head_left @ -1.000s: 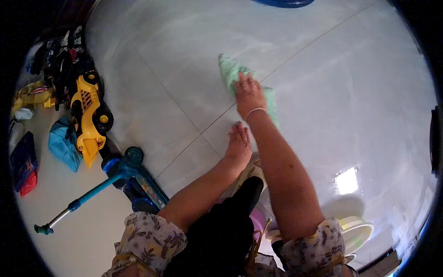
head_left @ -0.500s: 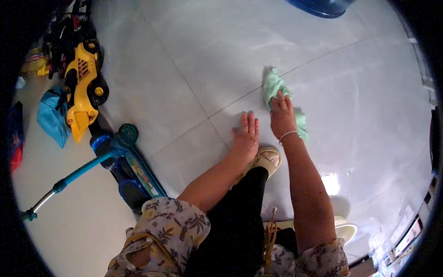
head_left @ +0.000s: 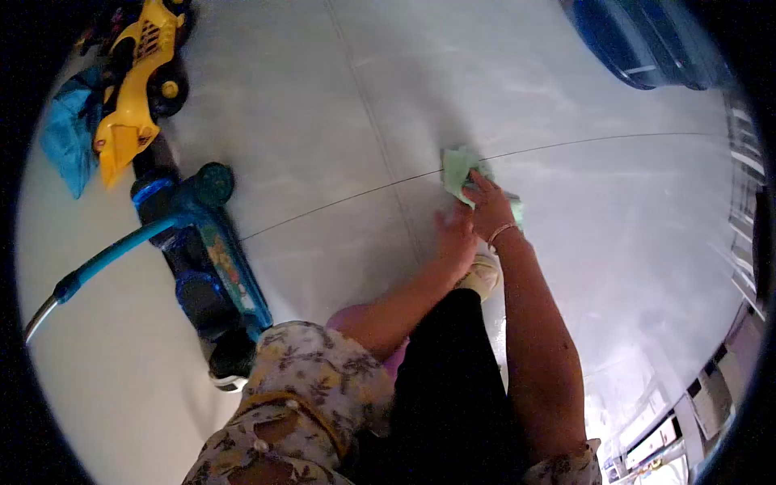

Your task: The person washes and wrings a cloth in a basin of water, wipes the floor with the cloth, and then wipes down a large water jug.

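On the grey tiled floor (head_left: 323,145), a crumpled light green cloth (head_left: 457,166) lies across a tile seam. My right hand (head_left: 491,212), with a bracelet at its wrist, presses down on the cloth with bent fingers, and part of the cloth sticks out on the hand's far right side. Close beside it, my left hand (head_left: 457,238) is a little blurred, its fingers apart and nothing in them. The fingertips of the left hand come near the cloth's lower edge. Below the hands, the toe of a light slipper (head_left: 482,277) shows at my foot.
To the left stand a teal scooter (head_left: 230,267), a dark hoverboard-like thing with blue trim (head_left: 198,295), a yellow toy truck (head_left: 133,121) and a blue fabric piece (head_left: 73,133). A dark blue rounded object (head_left: 638,40) is at the upper right. Something purple (head_left: 347,315) shows behind my left forearm.
My left hand has moved right, up close to my right hand. The cloth is more bunched under the right hand. The view has shifted, bringing more of the dark blue object into sight.
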Demonstrator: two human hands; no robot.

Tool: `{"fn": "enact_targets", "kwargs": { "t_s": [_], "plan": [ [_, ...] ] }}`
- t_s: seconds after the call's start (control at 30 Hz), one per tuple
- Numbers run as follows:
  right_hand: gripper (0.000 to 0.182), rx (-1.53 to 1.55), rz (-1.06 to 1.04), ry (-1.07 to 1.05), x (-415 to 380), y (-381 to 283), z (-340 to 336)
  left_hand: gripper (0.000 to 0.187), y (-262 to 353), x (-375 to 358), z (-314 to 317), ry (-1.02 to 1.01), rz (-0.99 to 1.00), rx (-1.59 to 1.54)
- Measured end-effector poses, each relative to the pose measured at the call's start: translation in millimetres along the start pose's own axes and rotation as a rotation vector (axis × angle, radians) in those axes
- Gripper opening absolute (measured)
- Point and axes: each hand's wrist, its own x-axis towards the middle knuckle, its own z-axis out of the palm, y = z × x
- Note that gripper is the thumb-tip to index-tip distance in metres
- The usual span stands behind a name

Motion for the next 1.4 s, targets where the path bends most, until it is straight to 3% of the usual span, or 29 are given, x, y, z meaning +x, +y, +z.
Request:
{"fn": "enact_targets", "kwargs": {
  "t_s": [0.07, 0.13, 0.2, 0.27, 0.3, 0.37, 0.4, 0.43, 0.47, 0.5, 0.67, 0.7, 0.73, 0.87, 0.9, 0.97, 1.0, 1.07, 1.2, 1.27, 1.4],
  "plan": [
    [0.036, 0.028, -0.01, 0.126, -11.4, 1.0, -11.7, 0.037, -21.7, 15.2, -54.4, -0.531, -0.006, -0.245],
    [0.046, 0.0, -0.047, 0.268, -27.7, -7.5, -22.6, 0.031, -31.3, 25.2, -127.8, -0.527, 0.005, -0.325],
    [0.046, -0.015, 0.038, 0.322, -44.3, -2.7, -9.8, 0.026, -35.5, 22.4, -130.7, -0.545, -0.018, -0.363],
    [0.048, -0.016, 0.189, 0.439, -43.8, 0.0, -1.3, 0.033, -37.1, 32.4, -89.0, 0.261, 0.28, -0.382],
    [0.05, -0.004, 0.289, 0.473, -47.3, 2.4, 1.3, 0.033, -38.5, 38.8, -69.1, 0.261, 0.281, -0.374],
    [0.049, 0.075, 0.425, 0.339, -55.7, -2.8, -1.2, 0.043, -39.6, 51.4, -37.8, 0.178, 0.256, -0.157],
    [0.052, 0.118, 0.397, 0.274, -61.4, -1.8, 5.3, 0.048, -51.7, 51.2, -39.1, 0.037, 0.276, -0.02],
    [0.054, 0.157, 0.365, 0.206, -66.2, 0.0, 11.4, 0.048, -57.9, 46.7, -40.6, 0.026, 0.281, -0.025],
    [0.059, 0.137, 0.197, 0.195, -73.0, -2.9, 19.8, 0.049, -65.7, 45.4, -43.5, 0.01, 0.244, -0.045],
    [0.062, 0.154, 0.228, 0.048, -77.5, -12.6, 15.1, 0.049, -75.4, 43.6, -45.2, -0.012, 0.204, -0.051],
    [0.052, -0.029, -0.17, -0.09, -57.1, -39.8, 66.8, 0.057, -153.5, 5.2, -50.9, -0.049, -0.028, 0.024],
    [0.052, -0.009, -0.185, -0.089, -47.0, -53.5, 76.1, 0.059, -165.9, -13.5, -49.5, -0.047, -0.175, 0.027],
    [0.05, -0.037, -0.204, -0.234, -30.8, -71.3, 85.2, 0.062, -178.5, -32.6, -46.7, -0.034, -0.321, 0.029],
    [0.047, -0.086, -0.273, -0.588, -4.2, -111.5, 90.6, 0.068, -192.7, -132.0, -1.2, -0.035, -0.623, -0.135],
    [0.047, -0.088, -0.265, -0.583, -6.4, -110.0, 92.7, 0.068, -190.2, -135.1, 4.0, -0.034, -0.615, -0.139],
    [0.048, -0.158, -0.471, -0.46, -18.9, -98.9, 95.7, 0.069, -176.7, -137.0, 18.9, 0.061, -0.711, -0.137],
    [0.048, -0.167, -0.461, -0.461, -20.4, -96.3, 93.3, 0.069, -176.1, -126.8, 18.9, 0.061, -0.705, -0.149],
    [0.051, -0.419, -0.434, -0.165, -21.2, -92.5, 84.4, 0.066, -182.2, -81.5, 9.5, 0.272, -0.54, -0.113],
    [0.053, -0.421, -0.176, -0.098, 19.5, -73.2, 38.0, 0.064, -188.4, 52.6, -34.0, 0.255, -0.232, -0.042],
    [0.052, -0.319, -0.016, 0.048, 36.3, -51.0, 11.9, 0.064, -172.4, 100.9, -53.1, 0.223, -0.146, -0.042],
    [0.053, -0.208, 0.19, 0.137, 29.2, -6.3, -34.1, 0.065, -113.9, 151.0, -64.8, 0.157, 0.059, 0.013]
  ]
}}
